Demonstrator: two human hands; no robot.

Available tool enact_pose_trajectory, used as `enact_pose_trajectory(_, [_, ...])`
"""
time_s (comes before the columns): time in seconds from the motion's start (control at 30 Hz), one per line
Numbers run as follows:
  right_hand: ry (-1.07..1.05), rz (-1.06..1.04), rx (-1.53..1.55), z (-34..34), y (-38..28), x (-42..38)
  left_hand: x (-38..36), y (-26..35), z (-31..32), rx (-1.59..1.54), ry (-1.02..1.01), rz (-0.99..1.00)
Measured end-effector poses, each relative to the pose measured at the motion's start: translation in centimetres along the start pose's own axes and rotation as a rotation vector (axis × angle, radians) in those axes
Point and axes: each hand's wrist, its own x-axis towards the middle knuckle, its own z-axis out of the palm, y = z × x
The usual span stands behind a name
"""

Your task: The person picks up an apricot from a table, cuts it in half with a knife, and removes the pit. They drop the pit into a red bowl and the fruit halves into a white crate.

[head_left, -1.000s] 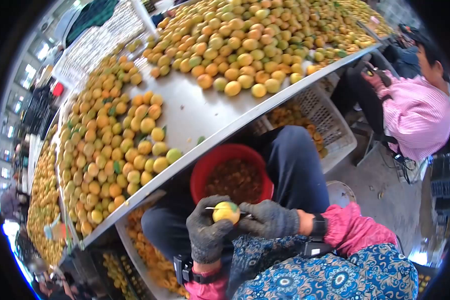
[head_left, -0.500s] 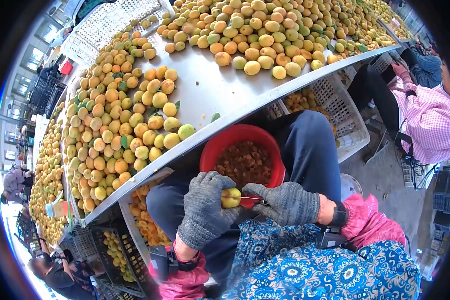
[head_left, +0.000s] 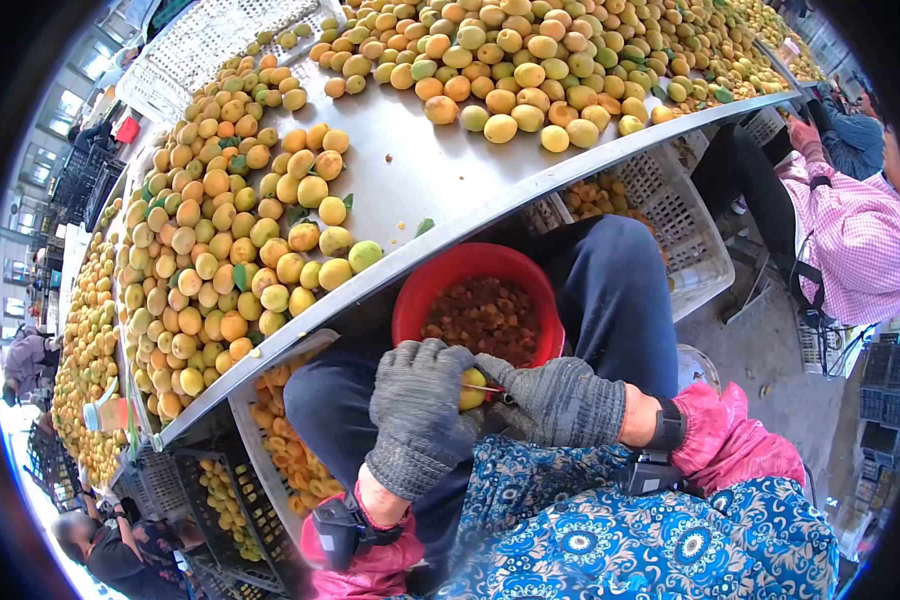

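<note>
My left hand [head_left: 420,412], in a grey knitted glove, is closed round a yellow-green apricot [head_left: 472,393]. In my right hand [head_left: 568,402], gloved alike, is a small knife [head_left: 492,390] with a thin blade. The blade lies against the apricot; how deep it cuts is hidden by my fingers. Just beyond both hands, between my knees, sits a red bowl [head_left: 406,300] with brown apricot stones [head_left: 485,322] in it.
A metal table [head_left: 410,170] heaped with apricots [head_left: 210,220] stands in front, its raised edge close to my knees. Crates of apricots, including a white crate [head_left: 705,235] and a black crate [head_left: 200,510], stand below. A person in a pink checked top [head_left: 855,230] sits at the right.
My two hands have come closer together, and the knife blade reaches further across the apricot. Less of the fruit shows now. The whole view has shifted slightly.
</note>
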Motion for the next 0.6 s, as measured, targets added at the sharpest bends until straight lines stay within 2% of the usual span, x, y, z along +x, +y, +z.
enact_pose_trajectory(0.07, [0.152, -0.021, 0.074, 0.6, 0.4, 0.1, -0.3, -0.2, 0.0, -0.007, 0.157, -0.048])
enact_pose_trajectory(0.1, [0.154, -0.021, 0.073, 0.8, 0.6, 0.2, -0.7, -0.5, 0.2, -0.007, 0.158, -0.047])
enact_pose_trajectory(0.17, [0.285, -0.093, 0.138, 1.2, 1.2, 0.1, -2.1, -1.2, 1.3, -0.515, 0.230, -0.261])
enact_pose_trajectory(0.2, [0.283, -0.094, 0.138, 1.2, 1.1, 0.1, -2.5, -1.5, 2.0, -0.873, 0.184, -0.301])
enact_pose_trajectory(0.23, [0.282, -0.087, 0.173, 1.2, 0.9, 0.1, -3.1, -1.6, 2.4, -0.872, 0.188, -0.304])
enact_pose_trajectory(0.3, [0.277, -0.085, 0.205, 0.9, 0.6, 0.3, -3.7, -0.8, 3.2, -1.444, 0.107, -0.486])
enact_pose_trajectory(0.43, [0.213, -0.081, 0.202, 0.4, 0.8, 0.0, -3.0, 0.9, 2.9, -1.473, 0.187, -0.609])
enact_pose_trajectory(0.47, [0.175, -0.079, 0.188, 0.4, 0.9, -0.1, -3.0, 0.9, 3.5, -1.339, 0.268, -0.553])
enact_pose_trajectory(0.57, [0.097, -0.083, 0.111, 0.6, 1.1, 0.1, -3.0, 0.9, 3.6, -1.246, 0.315, -0.548])
enact_pose_trajectory(0.6, [0.093, -0.083, 0.110, 0.5, 1.0, 0.1, -3.0, 0.8, 3.8, -0.992, 0.310, -0.501])
